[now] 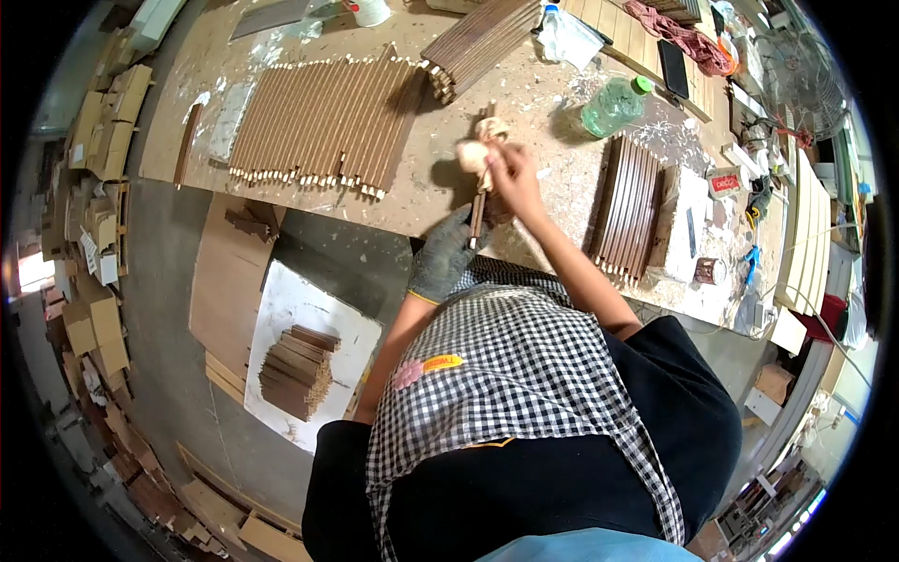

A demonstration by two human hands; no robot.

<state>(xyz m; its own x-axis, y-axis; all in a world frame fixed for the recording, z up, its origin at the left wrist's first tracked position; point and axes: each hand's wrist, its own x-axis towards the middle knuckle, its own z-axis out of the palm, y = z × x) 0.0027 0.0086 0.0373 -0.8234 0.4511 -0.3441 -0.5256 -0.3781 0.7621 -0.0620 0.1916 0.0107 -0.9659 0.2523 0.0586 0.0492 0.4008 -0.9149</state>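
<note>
My left hand (442,253), in a dark grey glove, is closed round the near end of a narrow brown wooden strip (478,214) with a pale cut end. The strip points away from me over the worktable. My bare right hand (517,184) pinches a cream rag (475,155), which is bunched against the strip's upper part. Whether the rag wraps fully round the wood is hidden. To the left lies a wide row of similar brown strips (318,122) with pale ends. Another stack of strips (626,208) lies to the right.
A bundle of brown strips (478,47) sits at the back. On the right are a green bottle (614,107), a black phone (673,68) and a small tin (710,271). Below the table's left edge, a white board (272,393) bears more strips.
</note>
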